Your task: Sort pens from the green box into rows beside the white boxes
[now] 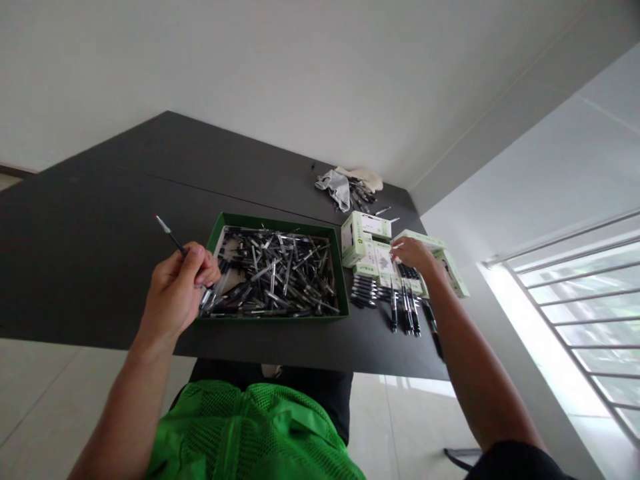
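In my left hand [183, 283] a slim pen [170, 233] is gripped, its clear end with a red tip pointing up and to the left. That hand is closed beside the left wall of a green box [344, 293], which is filled with a jumble of black and clear pens [280, 273]. To the right, my right hand [414, 257] reaches over pale green cartons [376, 260]. Its fingers are bent together near a small white and red tip; what they hold is partly hidden. Below it lie rows of black pens [363, 292] and several loose pens [407, 310].
At the back of the dark table [115, 193] a grey cloth [336, 188] and a cream cloth [367, 179] lie around more pens [361, 197]. An open pale green carton [453, 270] stands at the right edge. A wall rises behind, and a barred window is at right.
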Available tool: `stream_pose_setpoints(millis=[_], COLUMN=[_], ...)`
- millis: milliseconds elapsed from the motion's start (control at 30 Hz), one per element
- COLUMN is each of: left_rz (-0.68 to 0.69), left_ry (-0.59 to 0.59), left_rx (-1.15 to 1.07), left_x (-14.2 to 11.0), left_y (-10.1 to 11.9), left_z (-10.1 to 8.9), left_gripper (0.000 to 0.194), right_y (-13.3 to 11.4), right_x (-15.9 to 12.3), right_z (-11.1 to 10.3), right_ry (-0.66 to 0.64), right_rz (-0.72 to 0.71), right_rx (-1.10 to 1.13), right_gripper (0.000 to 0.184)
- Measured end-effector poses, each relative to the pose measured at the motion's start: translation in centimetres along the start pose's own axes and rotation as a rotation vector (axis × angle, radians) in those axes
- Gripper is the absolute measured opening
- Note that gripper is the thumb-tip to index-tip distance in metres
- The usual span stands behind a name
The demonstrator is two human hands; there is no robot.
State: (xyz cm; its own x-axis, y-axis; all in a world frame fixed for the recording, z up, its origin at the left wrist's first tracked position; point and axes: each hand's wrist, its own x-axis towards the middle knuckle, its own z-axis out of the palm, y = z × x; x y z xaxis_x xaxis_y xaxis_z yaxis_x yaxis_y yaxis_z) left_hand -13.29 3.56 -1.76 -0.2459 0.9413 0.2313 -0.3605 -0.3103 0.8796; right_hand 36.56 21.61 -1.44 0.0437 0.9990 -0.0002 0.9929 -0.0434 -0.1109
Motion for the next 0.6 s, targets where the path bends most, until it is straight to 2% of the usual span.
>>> stream_pose_setpoints(millis=[100,233,367,600], left_rz=[0.007,0.003,0.012,0.023], left_ry=[0.002,0.004,-0.005,-0.035], left_rx=[-0.006,-0.018,-0.013,-0.002], left_x=[0.0,0.0,0.0,0.0], left_y=[0.0,0.1,0.1,-0.2], left_z=[0.0,0.0,0.1,-0.2], left_gripper=[0.040,0.039,0.039,0.037], right_y=[0.5,0.8,0.7,0.5], right_x=[-0.4,-1.2,-1.5,-1.9], right_z=[-0.5,-0.8,-0.3,0.4], right_ry=[0.001,0.001,-0.013,-0.007], right_rz=[0.034,0.001,-0.027,0.036], right_rx=[-0.005,0.012,0.021,-0.042], right_gripper=[0.014,0.020,0.027,0.027])
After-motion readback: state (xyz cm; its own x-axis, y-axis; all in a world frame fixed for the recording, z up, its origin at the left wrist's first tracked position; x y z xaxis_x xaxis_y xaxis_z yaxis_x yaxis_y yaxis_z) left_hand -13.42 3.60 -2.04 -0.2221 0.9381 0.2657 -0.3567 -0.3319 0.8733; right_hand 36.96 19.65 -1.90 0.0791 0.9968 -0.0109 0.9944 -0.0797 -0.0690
